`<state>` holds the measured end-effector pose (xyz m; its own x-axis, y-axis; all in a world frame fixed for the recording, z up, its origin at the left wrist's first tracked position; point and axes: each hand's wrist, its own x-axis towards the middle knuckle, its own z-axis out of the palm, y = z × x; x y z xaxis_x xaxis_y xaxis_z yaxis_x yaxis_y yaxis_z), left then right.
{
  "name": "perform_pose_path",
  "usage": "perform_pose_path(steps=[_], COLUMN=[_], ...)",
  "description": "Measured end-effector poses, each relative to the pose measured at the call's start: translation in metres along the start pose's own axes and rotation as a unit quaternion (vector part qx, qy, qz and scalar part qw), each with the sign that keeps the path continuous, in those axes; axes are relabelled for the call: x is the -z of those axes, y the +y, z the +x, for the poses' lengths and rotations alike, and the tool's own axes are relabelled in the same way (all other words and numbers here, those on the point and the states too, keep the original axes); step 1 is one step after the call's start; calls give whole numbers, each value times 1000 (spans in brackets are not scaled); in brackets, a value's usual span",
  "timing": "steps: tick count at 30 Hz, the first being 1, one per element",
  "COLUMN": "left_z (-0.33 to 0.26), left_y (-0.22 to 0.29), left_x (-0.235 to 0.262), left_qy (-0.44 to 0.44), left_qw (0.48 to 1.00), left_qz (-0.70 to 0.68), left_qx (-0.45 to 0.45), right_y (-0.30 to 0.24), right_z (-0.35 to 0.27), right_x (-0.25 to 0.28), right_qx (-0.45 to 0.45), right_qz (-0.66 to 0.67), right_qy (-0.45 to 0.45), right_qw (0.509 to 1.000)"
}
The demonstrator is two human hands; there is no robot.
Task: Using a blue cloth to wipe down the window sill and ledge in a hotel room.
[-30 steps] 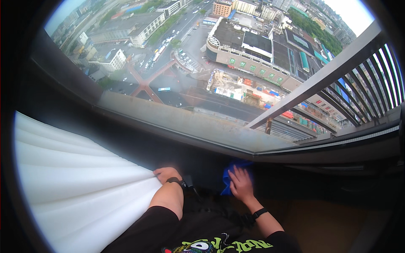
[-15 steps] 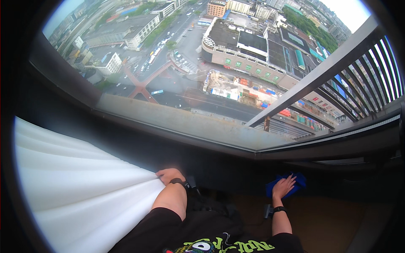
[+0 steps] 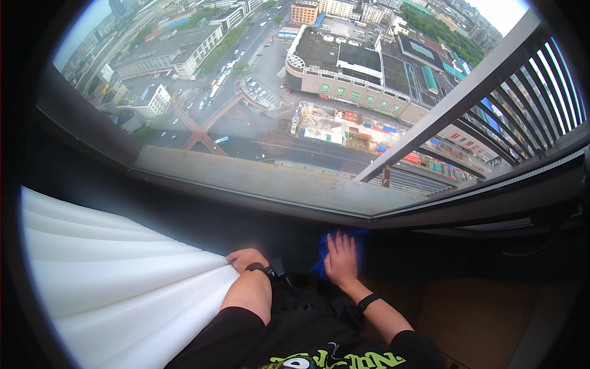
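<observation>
- Hanging across the left side, a white curtain (image 3: 110, 258) narrows in long folds toward the person's left hand.
- The left hand (image 3: 246, 257) has its fingers closed on the curtain's edge; a dark wristband circles that wrist.
- Above the hands runs a pale ledge (image 3: 264, 175), with streets and buildings beyond it.
- Between the hands, which are apart, lies a dark surface (image 3: 289, 230), too dim to make out.
- A blue cloth (image 3: 322, 249) lies directly beneath the right hand, well apart from the left; its middle is covered.
- The right hand (image 3: 342, 263) rests over the cloth, fingers extended toward the ledge; how hard it presses cannot be told.
- Farther right, a slatted railing (image 3: 528, 114) slants outside, above a shadowed brown surface (image 3: 473, 307).
</observation>
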<state>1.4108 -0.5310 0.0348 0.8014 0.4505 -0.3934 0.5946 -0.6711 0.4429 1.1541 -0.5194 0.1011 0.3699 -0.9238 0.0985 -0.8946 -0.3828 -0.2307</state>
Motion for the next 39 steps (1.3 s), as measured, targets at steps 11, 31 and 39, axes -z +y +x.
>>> perform_pose_path(steps=[11, 31, 39], left_z=[-21, -36, -47], left_y=[11, 21, 25], left_x=[20, 26, 18], left_qy=[-48, -51, -67], left_qw=[999, 999, 998], left_qz=[14, 8, -2], left_qx=[11, 2, 8], right_y=[115, 187, 99], right_z=[-54, -79, -53], right_x=[38, 25, 11], right_qx=[-55, -575, -371], right_qz=[39, -170, -104], right_qy=[22, 77, 67], right_qw=[997, 797, 920])
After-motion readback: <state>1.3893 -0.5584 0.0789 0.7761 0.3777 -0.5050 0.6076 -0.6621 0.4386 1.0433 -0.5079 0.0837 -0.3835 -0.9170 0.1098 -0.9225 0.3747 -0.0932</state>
